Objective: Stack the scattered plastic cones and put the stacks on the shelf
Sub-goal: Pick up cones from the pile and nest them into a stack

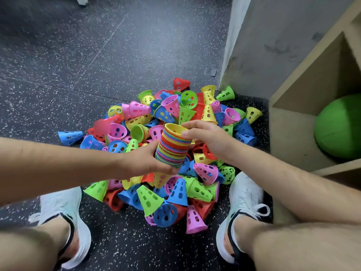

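Left hand is gripping multicoloured cone stack low down; right hand is pinching its yellow top rim. Loose cones are lying heaped on speckled floor, beside wooden shelf holding green ball.

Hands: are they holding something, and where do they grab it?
Yes, the rainbow cone stack. The left hand grips its lower end; the right hand pinches its yellow top rim.

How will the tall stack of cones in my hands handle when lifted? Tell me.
The stack of cones is probably light: thin, holed plastic. Tall and merely nested, it may lean or separate if tilted; left hand grips low, right hand pinches the rim.
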Demonstrator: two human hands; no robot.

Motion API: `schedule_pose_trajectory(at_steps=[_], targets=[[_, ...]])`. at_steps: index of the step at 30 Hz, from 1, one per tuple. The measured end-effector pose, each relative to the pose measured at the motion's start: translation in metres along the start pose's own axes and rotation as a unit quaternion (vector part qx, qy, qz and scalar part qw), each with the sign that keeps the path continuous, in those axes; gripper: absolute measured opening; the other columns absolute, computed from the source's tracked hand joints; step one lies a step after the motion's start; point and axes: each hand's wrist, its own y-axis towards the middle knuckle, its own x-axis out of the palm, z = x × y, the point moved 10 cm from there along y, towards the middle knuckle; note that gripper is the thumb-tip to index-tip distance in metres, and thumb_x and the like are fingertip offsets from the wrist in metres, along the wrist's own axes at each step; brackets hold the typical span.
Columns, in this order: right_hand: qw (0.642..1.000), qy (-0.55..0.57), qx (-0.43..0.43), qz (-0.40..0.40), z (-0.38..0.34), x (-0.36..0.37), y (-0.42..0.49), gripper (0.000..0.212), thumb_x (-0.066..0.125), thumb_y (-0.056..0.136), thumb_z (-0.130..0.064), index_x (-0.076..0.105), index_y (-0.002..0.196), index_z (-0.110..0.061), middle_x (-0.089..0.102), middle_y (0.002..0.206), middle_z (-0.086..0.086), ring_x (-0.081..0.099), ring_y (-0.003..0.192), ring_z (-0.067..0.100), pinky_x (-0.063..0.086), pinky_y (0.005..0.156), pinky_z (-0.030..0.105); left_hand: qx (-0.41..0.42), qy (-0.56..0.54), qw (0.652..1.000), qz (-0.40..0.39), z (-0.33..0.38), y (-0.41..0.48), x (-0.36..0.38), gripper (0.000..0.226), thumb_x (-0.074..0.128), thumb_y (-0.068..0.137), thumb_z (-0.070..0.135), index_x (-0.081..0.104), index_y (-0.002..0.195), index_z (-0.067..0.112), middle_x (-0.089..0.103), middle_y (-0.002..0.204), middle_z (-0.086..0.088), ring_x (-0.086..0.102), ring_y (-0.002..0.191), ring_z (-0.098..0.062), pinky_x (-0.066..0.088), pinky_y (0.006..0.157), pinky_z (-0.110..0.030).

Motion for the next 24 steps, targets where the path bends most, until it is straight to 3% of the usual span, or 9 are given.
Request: schedule_pose_trajectory(at_steps=[3, 6, 8, 11, 14, 17, 20, 24], targets=[[0.999, -0.027, -0.028, 0.012, -0.001, -0.013, 0.0, 0.048, 0.064, 0.086, -0.047, 0.063, 0.128, -0.023, 0.067, 0.122, -0.006, 0.061, 0.112, 0.008, 0.046, 0.091, 0.026, 0.004, 0.002, 1.0, 0.003, 0.005, 0.009, 0.004, 0.059, 0.087, 0.079, 0.006, 0.056, 0.124, 0.029, 0.075, 0.112, -0.003, 0.072, 0.106, -0.014, 0.057, 0.091, -0.03], [0.986, -0.035, -0.06, 0.15, 0.012, -0.061, 0.006, 0.027, 0.058, 0.096, -0.037, 0.067, 0.117, -0.021, 0.067, 0.108, -0.008, 0.062, 0.099, 0.005, 0.047, 0.083, 0.026, -0.003, 0.015, 1.0, -0.002, 0.005, 0.015, 0.01, 0.057, 0.086, 0.08, 0.006, 0.057, 0.124, 0.027, 0.075, 0.11, -0.002, 0.073, 0.101, -0.012, 0.057, 0.085, -0.026], [0.962, -0.142, -0.042, 0.23, 0.036, -0.09, 0.006, 0.015, 0.059, 0.096, -0.027, 0.064, 0.11, -0.022, 0.065, 0.103, -0.007, 0.06, 0.094, 0.007, 0.05, 0.081, 0.03, -0.007, 0.02, 1.0, -0.011, 0.006, 0.018, 0.015, 0.058, 0.087, 0.08, 0.008, 0.057, 0.125, 0.027, 0.076, 0.11, -0.002, 0.073, 0.102, -0.013, 0.058, 0.086, -0.025], [0.929, -0.278, 0.005, 0.244, 0.08, -0.101, 0.005, 0.012, 0.059, 0.091, -0.025, 0.06, 0.103, -0.025, 0.055, 0.107, -0.002, 0.056, 0.101, 0.019, 0.05, 0.088, 0.036, -0.016, 0.024, 0.999, -0.023, 0.004, 0.021, 0.023, 0.06, 0.088, 0.079, 0.01, 0.056, 0.127, 0.029, 0.075, 0.113, -0.002, 0.073, 0.105, -0.015, 0.058, 0.091, -0.028], [0.908, -0.376, 0.001, 0.187, 0.102, -0.084, 0.008, 0.017, 0.059, 0.09, -0.028, 0.065, 0.106, -0.028, 0.05, 0.129, -0.002, 0.042, 0.124, 0.022, 0.041, 0.103, 0.041, -0.02, 0.03, 0.999, -0.024, 0.002, 0.021, 0.027, 0.056, 0.087, 0.08, 0.006, 0.058, 0.123, 0.026, 0.075, 0.112, -0.006, 0.074, 0.104, -0.017, 0.06, 0.088, -0.027], [0.881, -0.453, 0.024, 0.133, 0.111, -0.075, 0.014, 0.036, 0.054, 0.094, -0.034, 0.062, 0.128, -0.024, 0.037, 0.155, -0.003, 0.029, 0.14, 0.026, 0.032, 0.112, 0.048, -0.026, 0.037, 0.999, -0.021, 0.0, 0.021, 0.028, 0.055, 0.086, 0.08, 0.004, 0.057, 0.122, 0.025, 0.075, 0.11, -0.007, 0.074, 0.1, -0.016, 0.059, 0.08, -0.019], [0.881, -0.455, 0.041, 0.124, 0.119, -0.079, 0.019, 0.048, 0.052, 0.095, -0.04, 0.053, 0.138, -0.019, 0.044, 0.149, -0.002, 0.035, 0.135, 0.025, 0.034, 0.11, 0.046, -0.036, 0.04, 0.998, -0.022, -0.004, 0.023, 0.028, 0.057, 0.086, 0.079, 0.005, 0.056, 0.123, 0.027, 0.075, 0.112, -0.007, 0.074, 0.102, -0.017, 0.058, 0.078, -0.017], [0.907, -0.358, 0.001, 0.221, 0.099, -0.095, 0.012, 0.068, 0.058, 0.083, -0.074, 0.056, 0.122, -0.018, 0.052, 0.117, -0.003, 0.05, 0.111, 0.016, 0.047, 0.094, 0.036, -0.04, 0.044, 0.998, -0.013, -0.006, 0.026, 0.026, 0.057, 0.087, 0.078, 0.005, 0.057, 0.123, 0.024, 0.075, 0.113, -0.009, 0.074, 0.101, -0.018, 0.061, 0.084, -0.023]])
